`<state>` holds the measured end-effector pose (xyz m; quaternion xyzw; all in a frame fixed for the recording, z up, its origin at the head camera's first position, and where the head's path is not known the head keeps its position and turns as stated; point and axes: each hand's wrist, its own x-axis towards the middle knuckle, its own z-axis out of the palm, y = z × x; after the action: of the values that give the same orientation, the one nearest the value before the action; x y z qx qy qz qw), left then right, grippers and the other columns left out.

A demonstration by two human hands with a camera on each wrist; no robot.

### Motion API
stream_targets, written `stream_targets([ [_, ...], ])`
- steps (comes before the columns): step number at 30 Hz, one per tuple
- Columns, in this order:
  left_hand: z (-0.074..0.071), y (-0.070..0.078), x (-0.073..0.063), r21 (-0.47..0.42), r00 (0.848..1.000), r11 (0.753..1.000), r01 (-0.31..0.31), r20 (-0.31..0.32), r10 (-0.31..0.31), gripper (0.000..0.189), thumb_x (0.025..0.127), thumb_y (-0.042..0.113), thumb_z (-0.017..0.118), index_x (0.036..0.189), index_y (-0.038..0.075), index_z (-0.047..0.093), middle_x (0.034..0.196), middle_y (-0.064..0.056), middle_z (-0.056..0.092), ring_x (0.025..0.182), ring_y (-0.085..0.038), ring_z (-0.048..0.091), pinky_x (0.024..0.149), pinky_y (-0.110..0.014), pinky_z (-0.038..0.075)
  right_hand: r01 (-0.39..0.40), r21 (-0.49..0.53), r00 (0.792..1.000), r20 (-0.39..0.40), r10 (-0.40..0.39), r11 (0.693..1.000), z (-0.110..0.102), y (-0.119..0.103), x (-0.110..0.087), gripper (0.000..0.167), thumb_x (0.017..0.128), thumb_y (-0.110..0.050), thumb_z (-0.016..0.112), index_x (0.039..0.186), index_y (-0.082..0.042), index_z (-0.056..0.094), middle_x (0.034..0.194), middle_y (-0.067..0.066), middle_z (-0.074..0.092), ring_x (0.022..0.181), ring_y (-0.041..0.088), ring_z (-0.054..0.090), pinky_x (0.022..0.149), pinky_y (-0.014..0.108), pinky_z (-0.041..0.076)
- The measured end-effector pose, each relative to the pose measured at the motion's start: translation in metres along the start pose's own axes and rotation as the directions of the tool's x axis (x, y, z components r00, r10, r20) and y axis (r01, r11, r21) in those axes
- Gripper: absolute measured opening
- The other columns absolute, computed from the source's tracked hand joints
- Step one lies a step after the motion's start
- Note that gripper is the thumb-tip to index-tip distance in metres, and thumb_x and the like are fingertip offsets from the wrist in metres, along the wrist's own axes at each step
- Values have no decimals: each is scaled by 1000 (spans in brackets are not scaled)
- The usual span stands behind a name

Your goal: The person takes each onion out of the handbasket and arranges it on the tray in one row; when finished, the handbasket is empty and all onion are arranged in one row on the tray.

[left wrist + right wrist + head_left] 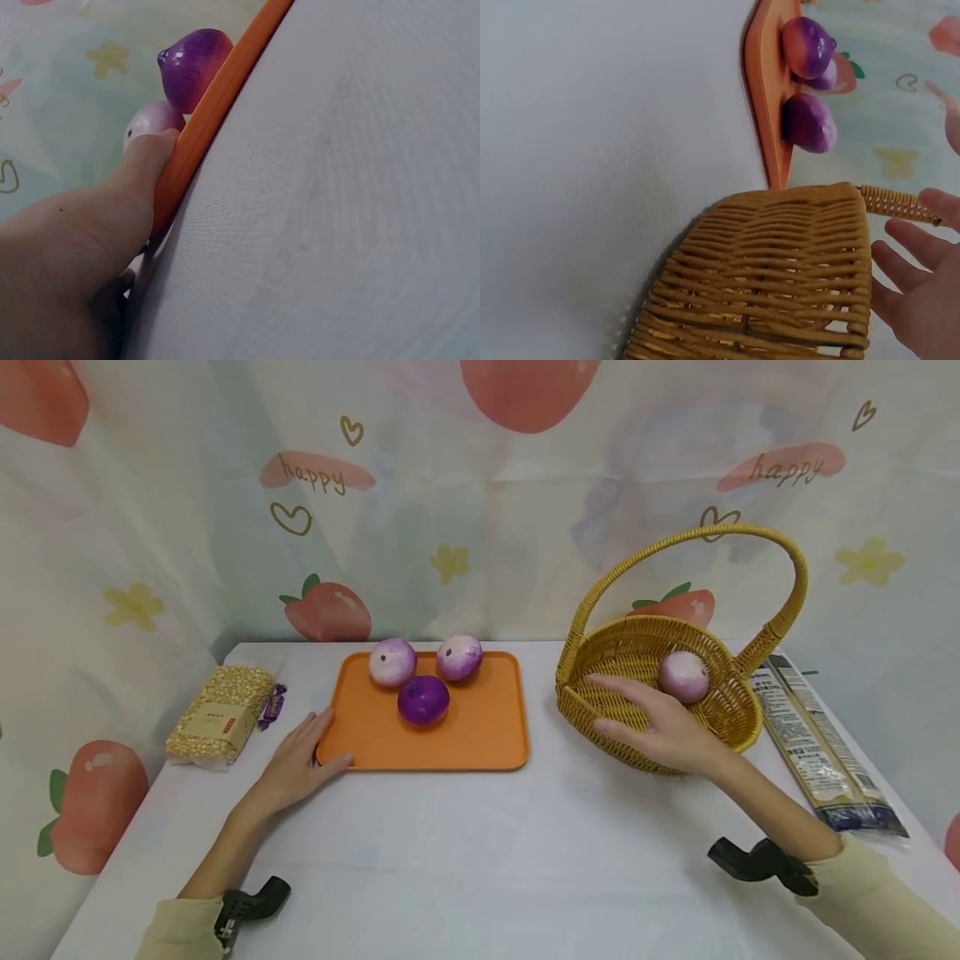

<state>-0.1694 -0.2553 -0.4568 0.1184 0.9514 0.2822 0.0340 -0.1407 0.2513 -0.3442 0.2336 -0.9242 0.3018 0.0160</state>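
Observation:
My left hand (296, 768) holds the near left corner of an orange tray (465, 747), thumb over the front rim and fingers along the left side. On the tray sit a dark purple onion (423, 700) and two paler onions, one at the back left (392, 662) and one at the back right (459, 657). Over the near left part of a wicker basket (652, 762), my right hand (663, 722) reaches with spread fingers and holds nothing. Another pale purple onion (683, 677) lies in the basket, beyond that hand. The right wrist view shows the basket's woven side (772, 262).
Left of the tray lie a bag of yellow grains (221, 714) and a small purple-wrapped candy (272, 707). A long flat package (821, 743) lies right of the basket. The basket's tall handle (693, 533) arches above it. A printed curtain (510, 527) hangs behind the table.

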Motion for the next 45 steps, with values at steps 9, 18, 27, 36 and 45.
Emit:
stream_targets([
  [9,-1,1,1,-13,1000,1000,-13,2,13,92,89,54,61,156,9,17,162,-17,20,150,-41,12,118,-65,13,-18,5,1000,0,18,1000,-7,12,-3,60,93,-27,64,146,-8,41,149,18,43,137,41,41,106,65,36],
  [18,-1,1,1,-10,1000,1000,-4,6,4,92,89,55,60,156,10,16,162,-17,19,150,-40,11,117,-65,12,-61,-13,998,1,61,998,-11,15,-1,65,93,-30,64,149,-10,37,153,19,38,140,43,35,108,67,31],
  [27,0,1,0,-14,1000,1000,-2,2,2,92,89,55,61,156,10,17,162,-17,20,150,-40,12,117,-65,13,-68,-12,997,-21,67,998,-18,24,0,67,94,-27,63,150,-7,34,154,24,34,142,47,29,109,69,26],
  [36,1,0,-1,-8,1000,1000,-3,-3,3,92,89,55,61,156,9,18,161,-17,21,150,-41,12,117,-65,13,-61,-25,997,-40,60,998,-23,34,-1,68,93,-27,64,150,-6,33,154,27,32,141,49,29,107,71,26],
  [45,-1,0,-1,-6,1000,1000,-8,-4,8,92,89,54,62,156,8,18,161,-17,21,150,-41,13,117,-65,13,-105,-60,994,-48,102,993,-32,45,3,69,94,-29,63,151,-7,32,155,27,29,140,50,29,104,72,30],
])
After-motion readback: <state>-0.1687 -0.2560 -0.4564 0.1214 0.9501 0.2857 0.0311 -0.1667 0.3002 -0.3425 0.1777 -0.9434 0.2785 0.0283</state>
